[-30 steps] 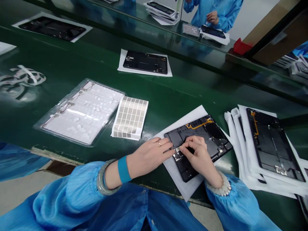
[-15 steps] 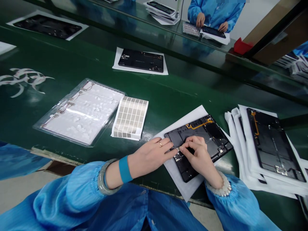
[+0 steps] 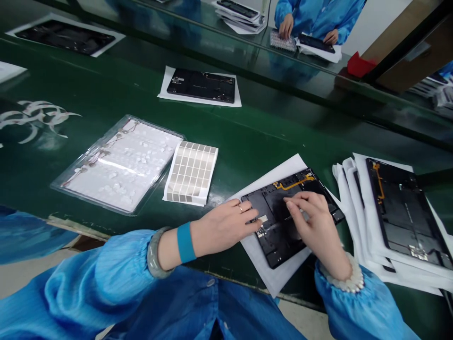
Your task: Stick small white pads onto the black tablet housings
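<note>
Since the earlier frame, the right hand (image 3: 313,222) has moved off the pale patch (image 3: 264,218). Head view: its fingertips are narrow, any hold unclear; the left hand (image 3: 221,226), loosely open, touches the black panel (image 3: 271,203) on white sheeting (image 3: 271,281). 1 patch lies on, 1 orange strip (image 3: 307,179) fitted; what remains, I cannot tell.

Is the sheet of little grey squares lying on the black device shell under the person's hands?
No, the sheet of grey squares lies on the green table, left of the black shell.
</note>
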Demonstrator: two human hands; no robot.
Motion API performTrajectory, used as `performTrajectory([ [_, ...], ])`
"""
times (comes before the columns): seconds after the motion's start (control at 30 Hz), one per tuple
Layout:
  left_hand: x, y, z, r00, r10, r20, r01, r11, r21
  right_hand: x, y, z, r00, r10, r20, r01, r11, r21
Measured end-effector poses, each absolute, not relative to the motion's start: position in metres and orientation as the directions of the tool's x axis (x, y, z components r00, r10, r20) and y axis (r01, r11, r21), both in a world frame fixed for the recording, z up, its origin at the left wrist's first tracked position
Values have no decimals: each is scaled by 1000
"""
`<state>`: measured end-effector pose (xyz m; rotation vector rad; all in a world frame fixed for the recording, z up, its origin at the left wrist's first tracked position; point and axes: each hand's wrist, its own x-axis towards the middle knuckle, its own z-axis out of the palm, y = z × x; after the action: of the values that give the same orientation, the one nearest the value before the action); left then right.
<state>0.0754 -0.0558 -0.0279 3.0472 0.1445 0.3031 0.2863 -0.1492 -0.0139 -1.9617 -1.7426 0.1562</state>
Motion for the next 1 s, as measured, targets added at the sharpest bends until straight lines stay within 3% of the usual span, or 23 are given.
performTrajectory([
  [0.27, 91, -45, -24, 983, 42, 177, 20, -992, 124, 292, -138, -40, 92, 983, 157, 896, -13, -443],
  [0.43, 90, -44, -26, 978, 119, 169, 95, -985, 141, 293, -137, -45, 81, 987, 139, 902, -13, -431],
  [1.0, 88, -40, -23, 977, 170, 130, 140, -967, 213, 293, -139, -42, 84, 989, 125, 894, -20, -447],
])
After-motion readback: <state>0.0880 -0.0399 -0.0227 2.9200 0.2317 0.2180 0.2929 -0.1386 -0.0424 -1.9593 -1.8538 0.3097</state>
